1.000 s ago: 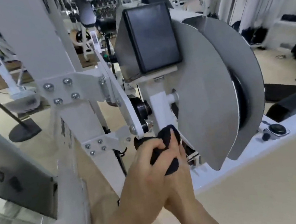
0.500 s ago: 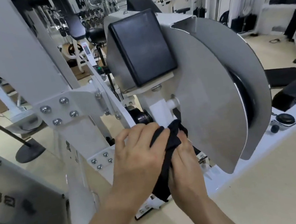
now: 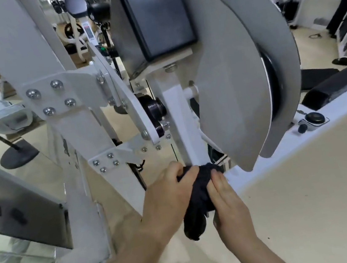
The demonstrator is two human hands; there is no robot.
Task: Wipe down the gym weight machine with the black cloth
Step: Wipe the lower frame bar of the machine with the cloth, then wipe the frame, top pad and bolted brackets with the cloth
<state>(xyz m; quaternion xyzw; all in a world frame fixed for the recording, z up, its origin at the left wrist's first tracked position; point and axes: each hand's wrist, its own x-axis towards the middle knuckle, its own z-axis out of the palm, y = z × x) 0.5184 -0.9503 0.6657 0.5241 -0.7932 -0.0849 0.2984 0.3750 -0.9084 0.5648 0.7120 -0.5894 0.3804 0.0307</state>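
- The black cloth [image 3: 198, 196] is bunched into a wad at the foot of the white post [image 3: 180, 126]. Its upper end is pushed against the post's base and a loose tail hangs down below that.
- The left hand [image 3: 168, 196] grips the wad from the side left of the post, fingers curled over the cloth's top.
- The right hand [image 3: 225, 199] lies on the cloth's other side, right of the post's foot. Its fingers are straight and close together, pressing flat on the fabric; its thumb is hidden.
- The step in hand looks like wiping the lowest stretch of the post, with both hands squeezing the cloth around it.
- The post belongs to the gym weight machine [image 3: 92, 128]. The grey disc [image 3: 229, 93] stands just right of the post, and its lower edge comes down close to the post's foot.
- The black pad [image 3: 157, 16] sits above the post's top. The black roller [image 3: 152, 110] is on the post's left, about halfway up.
- The bolted bracket [image 3: 53, 96] lies well left of the post, and the white rail [image 3: 321, 125] runs off to the right from near its foot.
- My judgement is that most of the machine is yet to be wiped.
- The next move probably calls for shifting the wad off the post's foot, either up its face or onto the rail.
- The loose tail should be gathered first, so it does not catch in the narrow gap between post and disc.
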